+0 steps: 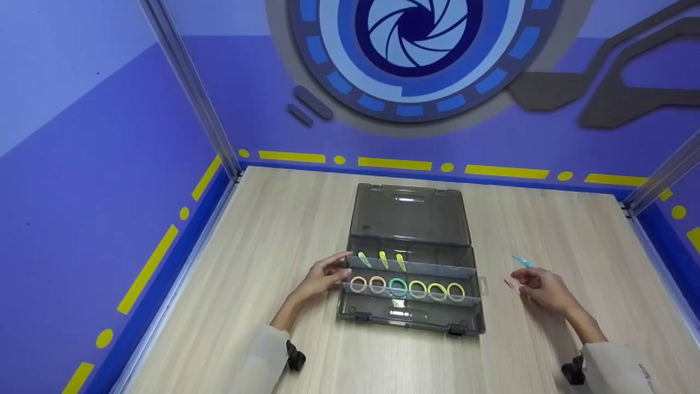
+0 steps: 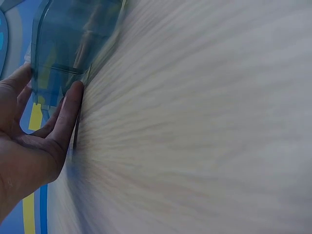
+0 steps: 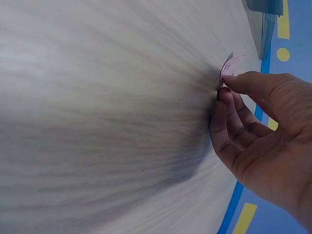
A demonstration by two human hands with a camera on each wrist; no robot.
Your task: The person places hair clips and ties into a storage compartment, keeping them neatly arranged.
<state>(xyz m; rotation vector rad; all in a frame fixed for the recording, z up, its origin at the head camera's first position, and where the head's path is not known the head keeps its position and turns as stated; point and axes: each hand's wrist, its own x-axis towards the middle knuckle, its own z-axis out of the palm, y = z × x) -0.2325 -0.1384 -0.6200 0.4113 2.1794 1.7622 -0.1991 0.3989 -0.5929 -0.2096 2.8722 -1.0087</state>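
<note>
A smoky transparent divider box (image 1: 410, 323) lies on the table with its lid laid back. My left hand (image 1: 321, 278) touches its left side with loosely bent fingers; the left wrist view shows fingertips (image 2: 75, 90) against the wall. My right hand (image 1: 544, 289), to the right of the box, pinches a pink hair clip (image 3: 233, 63) between thumb and finger, close to the tabletop. Just beyond that hand lies a blue hair clip (image 1: 523, 261). In the box's back compartment, a pale green hair clip (image 1: 364, 259) and two yellow hair clips (image 1: 384, 260) lean on the divider.
Several ring-shaped hair ties (image 1: 418, 289), peach, teal and yellow, stand in a row in the middle compartment. Behind the box rises a blue-purple printed wall (image 1: 240, 98), with another at the left. The wooden table (image 1: 273, 219) extends on both sides of the box.
</note>
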